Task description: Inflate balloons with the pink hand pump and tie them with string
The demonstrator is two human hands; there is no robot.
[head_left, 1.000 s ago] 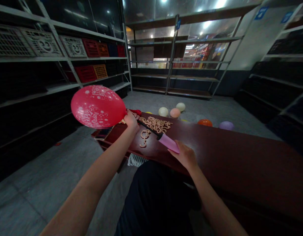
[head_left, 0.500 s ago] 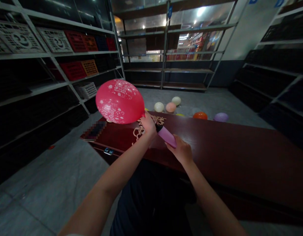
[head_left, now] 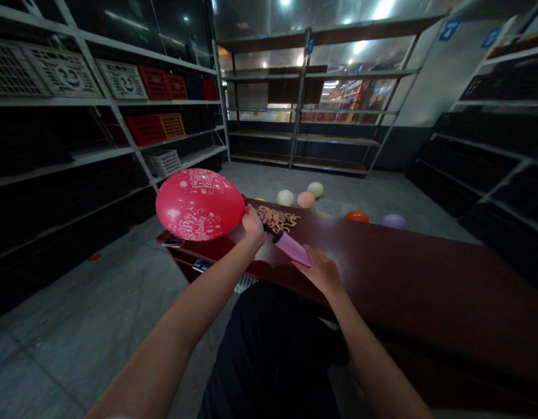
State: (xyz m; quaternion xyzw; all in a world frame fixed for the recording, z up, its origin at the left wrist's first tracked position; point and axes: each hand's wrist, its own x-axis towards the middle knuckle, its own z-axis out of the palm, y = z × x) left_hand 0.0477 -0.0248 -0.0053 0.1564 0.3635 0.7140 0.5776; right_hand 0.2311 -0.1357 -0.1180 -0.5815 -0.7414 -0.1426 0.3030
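Note:
A large, inflated red balloon (head_left: 194, 203) with white birthday print is on the left, held out over the table's left end. My left hand (head_left: 253, 223) is closed around the balloon's neck, at the front end of a hand pump. The pump has a pink-purple barrel (head_left: 292, 249) and a black front part (head_left: 272, 232). Around the barrel's rear end my right hand (head_left: 323, 269) is wrapped. Behind my left hand lies a tangled heap of thin, beige, uninflated balloons (head_left: 280, 219). My left fingers hide the joint between neck and nozzle.
The dark red table (head_left: 395, 273) extends to the right. Beyond it, several inflated balloons lie on the floor, among them an orange one (head_left: 356, 216) and a purple one (head_left: 393, 221). Shelves with crates (head_left: 120, 78) line the left; a metal rack (head_left: 299, 110) stands behind.
My left hand and the red balloon have shifted left, away from the pump barrel. More of the pump's black front part shows between my hands. The camera view has tipped upward slightly.

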